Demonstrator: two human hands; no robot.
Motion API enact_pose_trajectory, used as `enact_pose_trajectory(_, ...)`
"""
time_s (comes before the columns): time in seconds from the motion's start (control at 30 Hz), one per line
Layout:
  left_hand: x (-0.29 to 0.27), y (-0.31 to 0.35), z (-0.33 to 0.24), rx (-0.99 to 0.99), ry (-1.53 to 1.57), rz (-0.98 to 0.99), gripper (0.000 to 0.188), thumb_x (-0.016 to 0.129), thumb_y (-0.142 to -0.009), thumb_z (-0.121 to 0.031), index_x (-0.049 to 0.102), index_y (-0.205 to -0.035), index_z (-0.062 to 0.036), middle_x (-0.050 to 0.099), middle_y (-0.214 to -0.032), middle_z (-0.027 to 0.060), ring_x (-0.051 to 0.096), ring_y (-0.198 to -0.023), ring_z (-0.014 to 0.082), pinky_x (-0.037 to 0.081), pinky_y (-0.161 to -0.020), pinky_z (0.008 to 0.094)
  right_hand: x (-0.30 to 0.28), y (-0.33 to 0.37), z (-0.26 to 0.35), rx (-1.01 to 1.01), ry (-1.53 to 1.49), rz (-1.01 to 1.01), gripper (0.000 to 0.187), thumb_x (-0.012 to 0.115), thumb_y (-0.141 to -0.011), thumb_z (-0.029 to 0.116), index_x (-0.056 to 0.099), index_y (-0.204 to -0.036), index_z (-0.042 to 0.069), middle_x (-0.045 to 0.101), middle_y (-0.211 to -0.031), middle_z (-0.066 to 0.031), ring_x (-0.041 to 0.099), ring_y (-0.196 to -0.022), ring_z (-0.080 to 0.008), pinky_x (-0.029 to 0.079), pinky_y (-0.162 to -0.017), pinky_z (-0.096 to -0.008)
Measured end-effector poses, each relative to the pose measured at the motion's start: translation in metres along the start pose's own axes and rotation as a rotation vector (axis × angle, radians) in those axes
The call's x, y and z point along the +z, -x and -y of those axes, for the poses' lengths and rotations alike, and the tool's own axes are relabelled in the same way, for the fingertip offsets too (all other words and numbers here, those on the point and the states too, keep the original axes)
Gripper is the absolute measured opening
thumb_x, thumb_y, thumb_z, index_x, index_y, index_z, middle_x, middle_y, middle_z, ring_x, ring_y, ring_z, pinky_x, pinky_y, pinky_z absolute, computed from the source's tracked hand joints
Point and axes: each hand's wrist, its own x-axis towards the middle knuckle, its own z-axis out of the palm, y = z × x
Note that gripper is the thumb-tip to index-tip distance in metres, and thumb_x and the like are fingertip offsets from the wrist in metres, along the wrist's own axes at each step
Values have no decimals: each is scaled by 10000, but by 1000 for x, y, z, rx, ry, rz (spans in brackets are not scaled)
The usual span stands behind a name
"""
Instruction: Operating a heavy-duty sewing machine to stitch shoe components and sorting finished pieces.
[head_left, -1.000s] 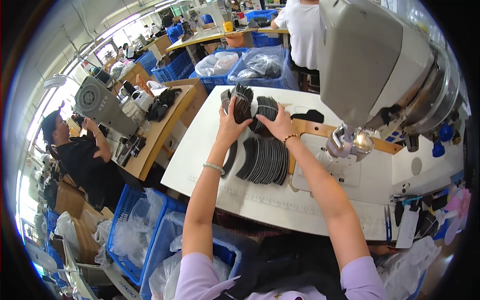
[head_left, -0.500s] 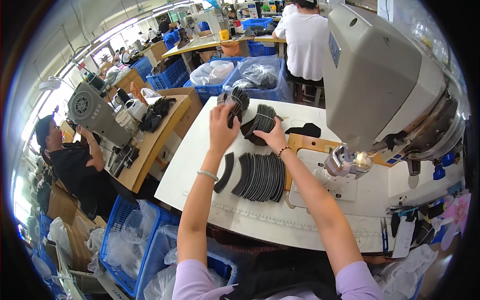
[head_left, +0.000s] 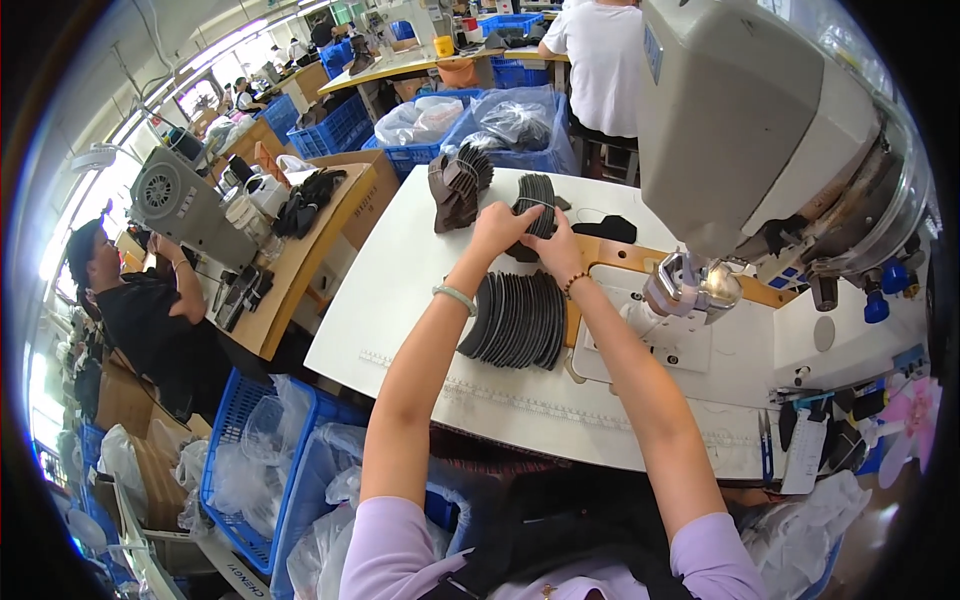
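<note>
A bundle of dark curved pieces (head_left: 536, 190), with a thin pale band across it, stands on the white table. My left hand (head_left: 500, 228) grips its near side, fingertips closed at the band. My right hand (head_left: 557, 247) is closed on the bundle's right side, the two hands almost touching. Just nearer to me lies a fanned row of similar dark curved strips (head_left: 515, 322), partly under my left wrist. To the left of the hands stands another bundle of brown-black curved pieces (head_left: 458, 190), untouched. A flat black piece (head_left: 606, 230) lies right of my right hand.
A sewing machine (head_left: 740, 130) rises at the right, its metal working end (head_left: 690, 285) close to my right forearm. A ruler strip (head_left: 560, 412) runs along the near table edge. Tweezers (head_left: 766, 445) lie at the right. Blue crates (head_left: 250, 470) stand lower left; co-workers sit nearby.
My left hand has moved right, from the brown-black bundle to the banded one, joining my right hand. The view has shifted slightly; the separate strip left of the row is now covered by my arm.
</note>
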Motion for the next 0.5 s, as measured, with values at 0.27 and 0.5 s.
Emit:
enact_pose_trajectory(0.27, -13, 30, 16, -145, 904, 163, 369, 749, -771, -236, 623, -887, 91, 649, -828, 88, 621, -672, 137, 474, -566, 261, -7, 11, -9, -249, -212, 126, 680, 683, -838, 262, 349, -1350, -37, 531, -1263, -217, 586, -1092, -271, 465, -920, -346)
enact_pose_trajectory(0.5, -3, 40, 30, -111, 1094, 111, 364, 716, -812, -139, 558, -1070, 62, 639, -969, 115, 648, -779, 154, 533, -674, 266, -12, 21, -15, -262, -377, 162, 359, 634, -875, 114, 548, -1173, -66, 543, -1154, -142, 579, -1074, -208, 489, -912, -288)
